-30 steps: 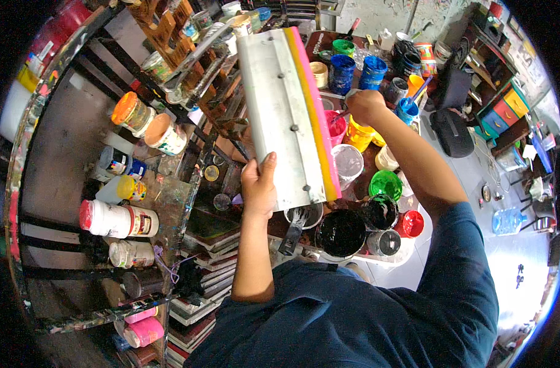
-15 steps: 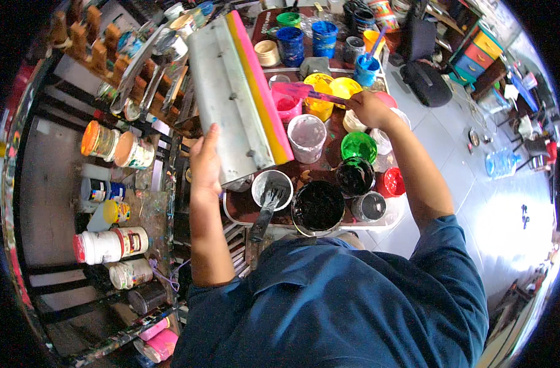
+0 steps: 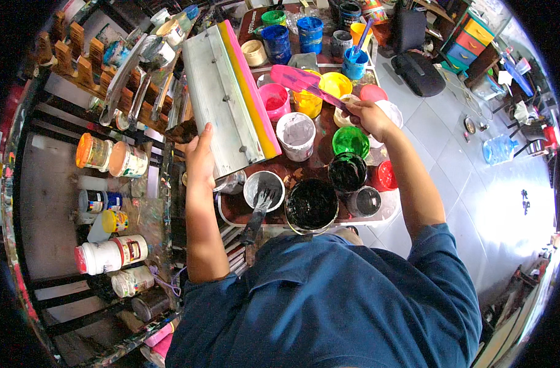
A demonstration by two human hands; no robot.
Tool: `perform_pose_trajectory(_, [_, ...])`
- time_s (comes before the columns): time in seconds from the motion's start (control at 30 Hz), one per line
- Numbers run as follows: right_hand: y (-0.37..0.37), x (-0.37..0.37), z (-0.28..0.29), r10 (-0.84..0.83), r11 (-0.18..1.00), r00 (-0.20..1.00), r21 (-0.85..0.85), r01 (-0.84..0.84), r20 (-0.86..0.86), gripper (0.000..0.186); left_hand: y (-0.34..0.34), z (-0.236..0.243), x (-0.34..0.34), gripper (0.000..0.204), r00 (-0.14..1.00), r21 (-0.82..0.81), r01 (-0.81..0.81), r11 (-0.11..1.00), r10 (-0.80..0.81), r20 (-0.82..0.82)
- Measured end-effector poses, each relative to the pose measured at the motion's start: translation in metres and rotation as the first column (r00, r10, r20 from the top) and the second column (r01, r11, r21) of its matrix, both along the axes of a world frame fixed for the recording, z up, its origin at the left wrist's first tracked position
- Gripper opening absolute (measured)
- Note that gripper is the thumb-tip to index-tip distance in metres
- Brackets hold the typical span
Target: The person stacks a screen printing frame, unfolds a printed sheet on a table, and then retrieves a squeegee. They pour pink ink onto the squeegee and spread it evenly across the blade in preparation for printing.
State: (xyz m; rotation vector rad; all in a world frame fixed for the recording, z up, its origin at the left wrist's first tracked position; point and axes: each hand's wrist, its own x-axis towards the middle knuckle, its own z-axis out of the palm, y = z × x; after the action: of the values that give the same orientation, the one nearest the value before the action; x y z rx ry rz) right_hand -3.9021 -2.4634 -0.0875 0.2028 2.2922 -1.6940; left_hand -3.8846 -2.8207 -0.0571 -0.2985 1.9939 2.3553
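Observation:
My left hand [image 3: 200, 158] grips the lower left side of a wide squeegee [image 3: 221, 101] with a silver metal holder. Pink and yellow ink coats its blade along the right edge. My right hand [image 3: 372, 118] is closed round the handle of a pink-smeared spatula [image 3: 296, 78], whose blade points left, apart from the squeegee. Below the spatula stand a tub of pink ink [image 3: 274, 101] and a tub of yellow ink [image 3: 307, 102]. A tub of pale grey-lilac ink [image 3: 296, 136] is just right of the squeegee's lower end.
The dark red table [image 3: 231, 205] bears several ink tubs, among them a green one [image 3: 350, 142], a black one [image 3: 312, 205] and a grey one [image 3: 264, 191] with a black-handled tool. On the left, a rack [image 3: 53, 332] holds jars and more squeegees. A black chair [image 3: 418, 73] stands at right.
The spatula has lifted clear of the pink tub and away from the squeegee blade. The squeegee has shifted slightly left with my left hand.

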Motion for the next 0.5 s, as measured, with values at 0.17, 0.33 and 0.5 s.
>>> perform_pose_trajectory(0.17, [-0.005,-0.006,0.001,0.013,0.999,0.995,-0.035,-0.009,0.097,0.027,-0.006,-0.007,-0.003,0.046,1.0,0.055,0.013,0.998,-0.012,-0.016])
perform_pose_trajectory(0.33, [-0.008,-0.003,0.014,0.005,1.0,0.999,-0.004,-0.005,0.042,0.029,-0.008,-0.004,-0.006,0.042,0.999,0.004,-0.044,0.999,0.044,0.006])
perform_pose_trajectory(0.5, [0.003,-0.009,0.002,-0.016,0.999,1.0,0.046,0.015,0.012,0.029,-0.012,-0.003,-0.005,0.043,1.0,-0.035,-0.019,0.999,0.019,0.005])
